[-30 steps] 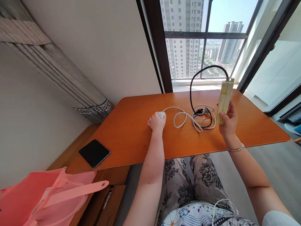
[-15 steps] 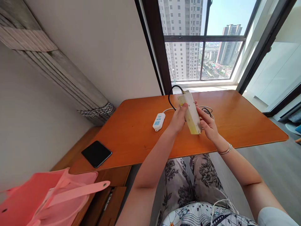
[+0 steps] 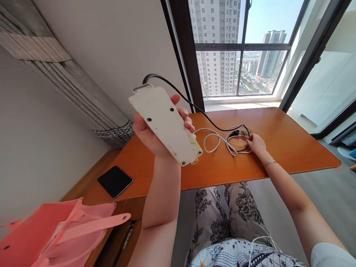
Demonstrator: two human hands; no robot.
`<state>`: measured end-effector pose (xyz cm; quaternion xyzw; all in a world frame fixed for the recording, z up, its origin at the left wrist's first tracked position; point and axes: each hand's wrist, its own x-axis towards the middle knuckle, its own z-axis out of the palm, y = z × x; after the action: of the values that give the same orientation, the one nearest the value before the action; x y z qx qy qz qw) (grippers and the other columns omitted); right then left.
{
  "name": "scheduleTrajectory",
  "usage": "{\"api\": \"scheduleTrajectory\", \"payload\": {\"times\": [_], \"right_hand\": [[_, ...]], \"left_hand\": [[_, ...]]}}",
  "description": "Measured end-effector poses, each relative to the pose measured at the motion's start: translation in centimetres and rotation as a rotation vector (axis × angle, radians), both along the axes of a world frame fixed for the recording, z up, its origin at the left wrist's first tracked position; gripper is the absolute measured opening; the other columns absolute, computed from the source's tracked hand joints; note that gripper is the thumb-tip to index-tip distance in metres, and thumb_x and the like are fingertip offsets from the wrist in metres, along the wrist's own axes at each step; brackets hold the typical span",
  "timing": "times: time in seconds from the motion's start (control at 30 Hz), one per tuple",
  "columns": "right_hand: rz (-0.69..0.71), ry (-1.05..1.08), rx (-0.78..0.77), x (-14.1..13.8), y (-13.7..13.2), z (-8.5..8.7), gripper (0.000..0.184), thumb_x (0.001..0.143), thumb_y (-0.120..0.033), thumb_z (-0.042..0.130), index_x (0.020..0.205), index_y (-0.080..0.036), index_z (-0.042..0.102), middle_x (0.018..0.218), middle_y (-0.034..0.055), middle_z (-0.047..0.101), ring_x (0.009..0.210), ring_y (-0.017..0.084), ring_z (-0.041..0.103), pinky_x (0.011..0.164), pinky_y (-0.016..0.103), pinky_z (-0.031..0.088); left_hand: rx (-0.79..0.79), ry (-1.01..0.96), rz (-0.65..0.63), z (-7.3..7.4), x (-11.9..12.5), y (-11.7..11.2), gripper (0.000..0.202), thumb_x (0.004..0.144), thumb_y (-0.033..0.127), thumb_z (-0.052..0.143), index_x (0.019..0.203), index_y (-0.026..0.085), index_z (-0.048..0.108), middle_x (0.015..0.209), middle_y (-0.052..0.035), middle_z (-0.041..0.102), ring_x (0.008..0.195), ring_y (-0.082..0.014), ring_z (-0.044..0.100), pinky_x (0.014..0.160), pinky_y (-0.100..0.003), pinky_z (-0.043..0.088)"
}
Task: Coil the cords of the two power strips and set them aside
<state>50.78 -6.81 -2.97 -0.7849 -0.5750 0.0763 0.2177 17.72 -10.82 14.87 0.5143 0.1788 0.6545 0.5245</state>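
A yellowed white block (image 3: 168, 124) tilts midair, its black cord (image 3: 191, 104) arching down to coiled white cable (image 3: 205, 129)

Bright window (image 3: 242, 47) beyond wooden table (image 3: 294, 144)

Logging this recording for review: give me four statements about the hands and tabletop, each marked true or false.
1. The left hand holds up a long, off-white plastic block. True.
2. Both hands grip the block. False: the right hand is at the tangled black and white cords.
3. A flat, black, rectangular tablet lies on the orange-brown wooden table. True.
4. The black cord leaves the block's lower end. False: the black cord leaves its upper end.
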Motion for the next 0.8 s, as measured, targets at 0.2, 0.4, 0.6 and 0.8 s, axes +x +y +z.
{"api": "scheduleTrajectory", "payload": {"times": [0.2,0.4,0.6,0.8], "right_hand": [[0.087,0.187,0.088,-0.7,0.2,2.6,0.012,0.092,-0.029,0.063,0.095,-0.018,0.061,0.091,0.0109,0.074,0.085,0.024,0.069,0.075,0.032,0.051],[0.305,0.746,0.656,-0.5,2.0,9.9,0.035,0.091,-0.056,0.062,0.097,-0.022,0.062,0.07,-0.0011,0.064,0.05,0.012,0.055,0.05,0.025,0.045],[0.329,0.653,1.097,0.0,2.6,17.2,0.043,0.101,-0.06,0.045,0.114,-0.024,0.063,0.089,0.0045,0.065,0.071,0.014,0.065,0.052,0.025,0.047],[0.296,0.596,1.009,1.2,0.6,19.6,0.033,0.096,-0.047,0.061,0.109,-0.017,0.07,0.082,0.0063,0.066,0.066,0.014,0.063,0.055,0.028,0.049]], "left_hand": [[0.134,-0.106,0.001,-0.5,-2.6,1.7,0.066,0.066,0.079,0.057,0.109,0.03,0.069,0.08,-0.0012,0.067,0.07,-0.0165,0.061,0.055,-0.028,0.051],[0.1,-0.034,0.069,-1.7,-2.1,2.1,0.069,0.068,0.08,0.054,0.116,0.031,0.065,0.093,-0.0028,0.071,0.095,-0.025,0.066,0.068,-0.035,0.055],[0.031,0.161,0.122,-3.4,-1.4,2.6,0.081,0.075,0.086,0.037,0.122,0.026,0.065,0.096,-0.0101,0.071,0.092,-0.0292,0.071,0.069,-0.04,0.058],[-0.042,0.269,-0.169,-5.7,-0.8,2.2,0.082,0.068,0.077,0.053,0.125,0.019,0.063,0.094,-0.0143,0.071,0.084,-0.0343,0.072,0.069,-0.049,0.058]]}}
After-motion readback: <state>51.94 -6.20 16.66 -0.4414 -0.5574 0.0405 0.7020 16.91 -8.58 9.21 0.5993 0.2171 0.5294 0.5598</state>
